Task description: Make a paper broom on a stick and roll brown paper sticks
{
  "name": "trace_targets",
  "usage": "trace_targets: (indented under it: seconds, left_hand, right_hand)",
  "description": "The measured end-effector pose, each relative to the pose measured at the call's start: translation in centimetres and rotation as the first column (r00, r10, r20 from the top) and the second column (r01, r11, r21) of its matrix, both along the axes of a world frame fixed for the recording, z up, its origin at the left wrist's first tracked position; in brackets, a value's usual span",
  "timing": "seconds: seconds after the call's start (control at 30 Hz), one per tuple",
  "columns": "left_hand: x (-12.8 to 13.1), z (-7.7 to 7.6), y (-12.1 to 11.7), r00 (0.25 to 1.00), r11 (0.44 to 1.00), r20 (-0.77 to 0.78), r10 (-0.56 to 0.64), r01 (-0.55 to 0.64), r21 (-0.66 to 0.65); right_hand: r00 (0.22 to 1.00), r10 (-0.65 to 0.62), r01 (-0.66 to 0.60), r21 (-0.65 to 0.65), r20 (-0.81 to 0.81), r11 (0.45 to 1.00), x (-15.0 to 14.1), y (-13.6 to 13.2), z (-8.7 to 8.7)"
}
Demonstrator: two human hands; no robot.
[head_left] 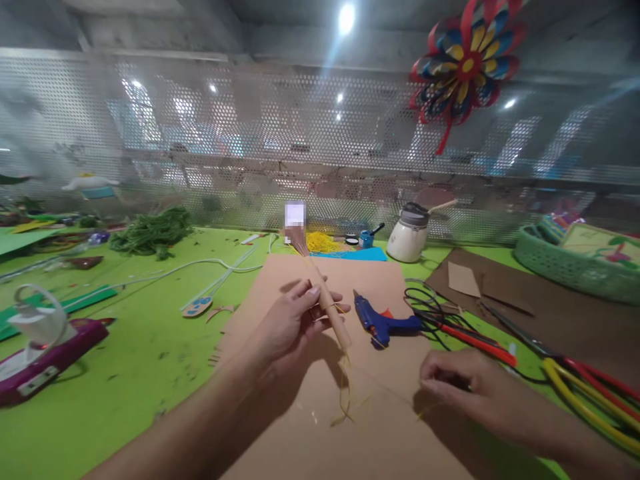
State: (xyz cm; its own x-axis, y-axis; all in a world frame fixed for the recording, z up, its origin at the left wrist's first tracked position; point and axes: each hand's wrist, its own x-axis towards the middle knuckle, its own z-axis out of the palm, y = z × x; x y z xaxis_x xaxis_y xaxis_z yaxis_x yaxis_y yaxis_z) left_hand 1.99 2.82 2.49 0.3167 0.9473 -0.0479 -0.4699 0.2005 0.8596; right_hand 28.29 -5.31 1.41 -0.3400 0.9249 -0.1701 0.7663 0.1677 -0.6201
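My left hand [295,313] is closed around a tan rolled-paper tube [327,300], tilted with its upper end away from me. A brown fringed bundle [296,239] spreads from the tube's far end. Thin yellow strands [345,393] dangle from the near end, and one wraps the tube by my fingers. My right hand [455,383] is closed in a pinch above the sheet's right side. A faint, taut yellow strand runs from the tube to it, with a loose tail below the fingers. A blue glue gun [383,323] lies between my hands, on a tan paper sheet [280,427].
Scissors with yellow handles [575,393] and red-handled scissors [475,343] lie at right. A power strip [45,373] is at far left. Behind are green yarn [153,230], yellow shreds [323,242], a white jar [407,237] and a green basket [565,267]. A black cord [417,300] coils nearby.
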Motion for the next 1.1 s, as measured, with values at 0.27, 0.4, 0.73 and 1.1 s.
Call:
trace_targets:
  seconds: [0.27,0.4,0.73,1.1]
  left_hand:
    - [0.2,-0.2,0.0,0.999,0.999,-0.021,-0.047,0.047,0.001]
    - [0.3,0.3,-0.7,0.998,0.998,-0.023,-0.057,0.058,0.008]
    - [0.2,1.1,-1.0,0.992,0.994,0.08,-0.097,0.101,-0.037]
    - [0.0,1.5,-1.6,0.969,0.98,0.168,-0.184,0.194,-0.048]
  right_hand:
    - [0.99,-0.141,0.128,0.273,0.027,0.953,-0.9,0.8,-0.7]
    - [0.973,-0.107,0.173,0.339,-0.207,0.925,-4.1,0.5,0.3]
    - [0.577,-0.168,-0.131,-0.294,-0.799,0.947,-10.1,2.3,-1.4]
    - [0.583,-0.169,-0.119,-0.289,-0.795,0.95,-9.4,2.1,-1.5]
